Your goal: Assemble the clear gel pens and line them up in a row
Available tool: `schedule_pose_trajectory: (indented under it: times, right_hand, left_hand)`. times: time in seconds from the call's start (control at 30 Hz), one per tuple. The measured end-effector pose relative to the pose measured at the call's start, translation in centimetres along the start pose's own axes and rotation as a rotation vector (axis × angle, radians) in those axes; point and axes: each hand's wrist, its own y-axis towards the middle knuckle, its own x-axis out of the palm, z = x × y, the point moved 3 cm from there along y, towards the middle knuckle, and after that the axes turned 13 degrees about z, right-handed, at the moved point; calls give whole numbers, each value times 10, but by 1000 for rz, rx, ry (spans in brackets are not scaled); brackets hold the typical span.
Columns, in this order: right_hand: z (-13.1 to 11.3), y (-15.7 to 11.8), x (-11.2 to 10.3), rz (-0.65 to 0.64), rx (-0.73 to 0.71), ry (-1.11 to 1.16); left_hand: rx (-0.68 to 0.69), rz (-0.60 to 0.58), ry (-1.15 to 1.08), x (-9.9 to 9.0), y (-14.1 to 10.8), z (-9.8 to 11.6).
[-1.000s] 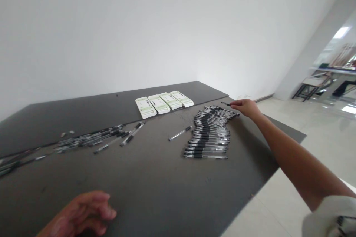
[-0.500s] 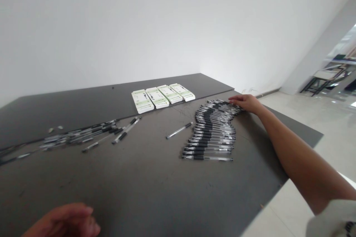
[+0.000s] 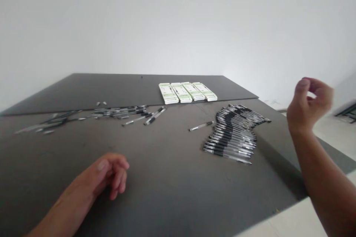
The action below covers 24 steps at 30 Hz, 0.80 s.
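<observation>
Clear plastic pens (image 3: 234,133) curve in a row near the right edge of the grey table (image 3: 172,177), loose pens (image 3: 122,112) strewn toward its far left corner. The left hand (image 3: 108,172) hangs half-open, well apart from them; by the right edge the right hand (image 3: 308,110) is raised and curled, whether gripping anything I cannot tell.

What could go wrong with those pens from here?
1. The raised right hand could knock the curved row of pens out of line if it sweeps low.
2. The lone pen beside the row might roll if nudged.
3. The loose pens on the left overlap, so pulling one may drag others.
</observation>
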Motion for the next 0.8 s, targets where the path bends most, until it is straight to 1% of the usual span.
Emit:
schedule_pose_trajectory:
  times: [0.03, 0.07, 0.1, 0.17, 0.2, 0.23, 0.27, 0.3, 0.33, 0.37, 0.43, 0.5, 0.53, 0.63, 0.73, 0.8]
  right_hand:
    - [-31, -8, 0, -9, -38, 104]
    - [-64, -20, -1, -65, -70, 214]
    - [-100, -37, -2, -171, -106, 322]
    - [-174, -81, -8, -480, -203, 514]
    - [-209, -108, -12, -648, -272, 592]
    - [-242, -136, -18, -787, -345, 665]
    - [-271, -163, -24, -907, -425, 758]
    - [-297, -189, -32, -1052, -524, 871]
    - [-317, -211, -39, -1124, -581, 937]
    - [-331, -229, -46, -1160, -616, 983]
    - [-346, -253, -55, -1210, -659, 1031]
    - [-346, -265, -58, -1250, -681, 1047]
    - [-343, -267, -58, -1265, -689, 1051]
    - [-333, -268, -53, -1320, -685, 1052]
    - [-329, -266, -50, -1359, -653, 1048]
    - [-330, -265, -51, -1379, -637, 1050]
  left_hand:
    - [28, 44, 18, 1, 0, 6]
    - [114, 93, 75, 0, 0, 13]
    - [208, 145, 138, -1, 1, 21]
    - [299, 214, 197, -7, 5, 34]
    - [357, 256, 230, -13, 9, 41]
    - [398, 292, 260, -20, 14, 47]
    - [446, 331, 300, -28, 20, 55]
    - [498, 378, 348, -37, 26, 62]
    - [549, 426, 405, -46, 32, 71]
    - [597, 468, 470, -56, 38, 80]
    - [674, 553, 627, -78, 50, 96]
    - [720, 610, 795, -102, 62, 110]
    - [730, 604, 882, -114, 68, 115]
    - [690, 492, 1115, -151, 82, 120]
    - [580, 349, 1279, -183, 90, 115]
    - [495, 268, 1356, -201, 93, 112]
